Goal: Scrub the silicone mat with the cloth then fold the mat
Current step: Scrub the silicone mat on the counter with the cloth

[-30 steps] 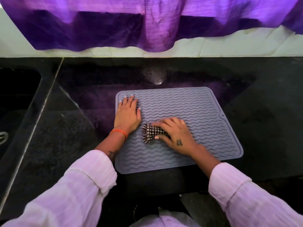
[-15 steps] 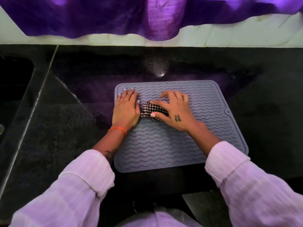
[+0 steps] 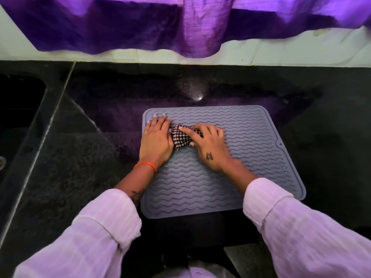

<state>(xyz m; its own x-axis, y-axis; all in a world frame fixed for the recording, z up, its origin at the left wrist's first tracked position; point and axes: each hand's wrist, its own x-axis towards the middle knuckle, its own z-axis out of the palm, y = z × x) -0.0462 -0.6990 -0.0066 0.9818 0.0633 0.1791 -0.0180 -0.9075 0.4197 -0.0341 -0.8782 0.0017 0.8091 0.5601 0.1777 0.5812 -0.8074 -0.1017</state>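
Black speckled counter (image 3: 331,117) stretches in front of me, with a purple curtain (image 3: 190,23) hanging over the pale wall behind it and a dark sink (image 3: 18,101) sunk in at the far left. On the counter lies the grey mat (image 3: 251,153), flat and unfolded, its wavy ridges running side to side and a small hole near its right edge.

My left hand (image 3: 155,140) lies palm down on the mat's far left corner, fingers straight and close together, tips near the rim, holding nothing. An orange band (image 3: 146,165) circles that wrist.

My right hand (image 3: 208,145) is just beside it, pressing the checked cloth (image 3: 180,138) down onto the mat. Its fingers are spread a little and lie over the cloth, the forefinger stretched across the top and the thumb tucked at the near edge. The cloth is bunched between my two hands, touching the left one. White sleeves (image 3: 301,227) cover both forearms.
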